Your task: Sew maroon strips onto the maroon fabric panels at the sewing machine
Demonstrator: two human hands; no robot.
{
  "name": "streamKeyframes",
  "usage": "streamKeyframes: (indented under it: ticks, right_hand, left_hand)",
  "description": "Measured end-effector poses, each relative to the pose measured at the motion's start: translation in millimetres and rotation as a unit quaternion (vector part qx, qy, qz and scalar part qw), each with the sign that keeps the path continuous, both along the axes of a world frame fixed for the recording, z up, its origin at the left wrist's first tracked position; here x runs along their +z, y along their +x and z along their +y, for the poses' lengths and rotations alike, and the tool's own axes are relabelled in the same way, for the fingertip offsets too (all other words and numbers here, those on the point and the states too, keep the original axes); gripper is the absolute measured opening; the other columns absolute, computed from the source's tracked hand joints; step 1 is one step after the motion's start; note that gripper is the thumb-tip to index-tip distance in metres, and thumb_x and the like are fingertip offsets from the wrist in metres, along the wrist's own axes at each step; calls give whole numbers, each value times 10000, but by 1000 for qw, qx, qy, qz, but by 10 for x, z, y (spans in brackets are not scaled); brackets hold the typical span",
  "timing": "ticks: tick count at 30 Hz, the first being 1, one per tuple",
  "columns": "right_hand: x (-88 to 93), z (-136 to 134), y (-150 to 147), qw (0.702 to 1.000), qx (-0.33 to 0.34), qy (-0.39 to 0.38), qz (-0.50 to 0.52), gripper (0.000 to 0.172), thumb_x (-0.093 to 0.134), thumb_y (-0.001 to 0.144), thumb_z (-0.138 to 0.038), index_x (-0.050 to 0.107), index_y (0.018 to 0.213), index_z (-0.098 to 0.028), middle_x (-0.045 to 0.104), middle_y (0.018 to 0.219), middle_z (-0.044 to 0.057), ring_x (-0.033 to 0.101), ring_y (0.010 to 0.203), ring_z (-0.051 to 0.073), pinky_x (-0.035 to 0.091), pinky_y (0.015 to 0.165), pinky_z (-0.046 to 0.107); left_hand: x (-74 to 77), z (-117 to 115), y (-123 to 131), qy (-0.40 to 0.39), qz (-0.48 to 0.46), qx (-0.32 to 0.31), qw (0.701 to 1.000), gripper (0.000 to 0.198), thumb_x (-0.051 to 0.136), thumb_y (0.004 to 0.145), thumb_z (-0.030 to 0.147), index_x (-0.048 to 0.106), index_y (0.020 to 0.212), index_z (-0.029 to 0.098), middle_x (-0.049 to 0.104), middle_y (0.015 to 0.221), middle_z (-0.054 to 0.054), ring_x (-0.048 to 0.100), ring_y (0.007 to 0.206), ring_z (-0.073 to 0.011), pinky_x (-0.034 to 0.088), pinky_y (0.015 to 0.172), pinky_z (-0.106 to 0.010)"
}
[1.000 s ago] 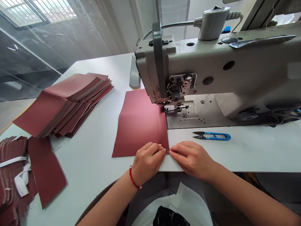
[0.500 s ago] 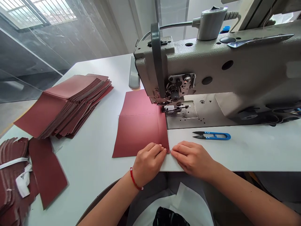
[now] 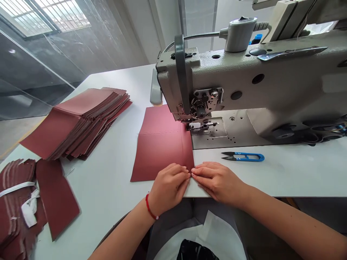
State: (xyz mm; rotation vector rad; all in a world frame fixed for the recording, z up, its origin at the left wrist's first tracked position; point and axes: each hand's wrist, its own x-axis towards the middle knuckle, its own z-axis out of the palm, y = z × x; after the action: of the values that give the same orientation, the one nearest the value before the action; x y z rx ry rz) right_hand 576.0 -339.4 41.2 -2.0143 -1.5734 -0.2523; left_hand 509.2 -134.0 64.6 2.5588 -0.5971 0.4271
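Observation:
A dark red, leather-like panel [image 3: 159, 155] lies flat on the white table, with a dotted line across it and a crease along its right side. Its right edge runs under the presser foot [image 3: 199, 125] of the sewing machine [image 3: 176, 76]. My left hand [image 3: 170, 186] is closed at the panel's near right corner, its fingertips pinched on the edge. From the other side my right hand [image 3: 217, 180] meets the same corner, thumb and fingers pressed together there. The fingertips of both hands nearly touch and hide the corner itself.
Blue-handled thread snips [image 3: 245, 156] lie right of the panel, in front of the machine bed. A stack of folded dark red panels [image 3: 89, 122] stands to the left. Nearer are a bundle tied with a white strip [image 3: 17, 187] and one loose dark piece [image 3: 58, 198].
My right hand has moved left onto the panel's corner, closing the small gap to it. My left hand has shifted slightly left. The panel stays under the presser foot.

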Motion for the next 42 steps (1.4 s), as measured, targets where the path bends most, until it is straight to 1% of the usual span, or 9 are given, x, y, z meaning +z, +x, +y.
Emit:
streamKeyframes:
  ticks: [1,4,5,7,9,12,16,34,42]
  right_hand:
    - [-4,-2,-6,1000,-1,-5,-4,262,469,983,-149,635,1184,-123,673,1140,99,620,1052,216,508,973,414]
    - [-7,-14,-16,1000,0,-15,-4,273,462,981,-135,628,1197,-118,668,1157,98,614,1065,221,495,991,418]
    - [-7,-20,-14,1000,2,-15,1,277,458,981,-135,625,1202,-117,665,1168,97,613,1067,222,489,997,421]
    - [-8,-34,2,1000,8,-9,22,286,455,978,-140,626,1207,-123,659,1188,94,609,1073,228,485,1002,429]
    - [-17,-49,33,998,11,7,69,308,453,954,-116,638,1199,-142,657,1198,85,606,1081,222,494,992,415]
    - [-45,-67,81,989,-1,34,146,440,424,855,-19,658,1187,-187,664,1198,54,601,1104,202,507,973,378]
    - [-68,-73,108,986,-5,37,165,556,419,757,19,662,1202,-209,661,1211,43,597,1124,200,496,991,375]
    - [-36,-92,96,988,6,43,149,512,417,793,-6,650,1213,-184,658,1202,78,594,1100,207,512,957,387]
    - [-20,-57,41,999,11,-23,26,379,548,855,-86,619,1224,-134,657,1192,117,595,1131,243,496,983,432]
  left_hand:
    - [18,-1,22,-1,17,41,999,73,561,885,160,617,845,181,622,856,-54,585,814,-177,542,742,-321]
    - [34,-49,97,56,40,202,977,211,645,832,290,571,674,173,562,898,-98,529,913,-275,498,761,-464]
    - [22,-76,118,69,49,234,968,238,658,819,304,564,644,173,552,926,-106,507,955,-302,475,783,-509]
    - [-19,-127,143,56,81,257,961,247,644,826,283,564,618,176,545,955,-97,482,992,-312,438,816,-549]
    - [-65,-160,147,21,105,262,959,242,625,840,259,568,619,180,542,959,-83,473,987,-294,422,834,-547]
    - [-108,-165,134,-8,120,270,955,227,620,846,253,575,635,182,537,980,-77,458,1004,-289,406,858,-548]
    - [-116,-146,121,-16,120,268,956,221,629,834,239,571,629,183,535,980,-73,459,1012,-291,405,861,-546]
    - [-154,-181,105,-19,97,254,962,215,599,859,233,563,653,184,540,974,-78,464,1005,-287,376,905,-575]
    - [-178,-140,91,15,86,244,966,214,584,860,236,523,661,187,539,947,-68,473,980,-270,383,917,-566]
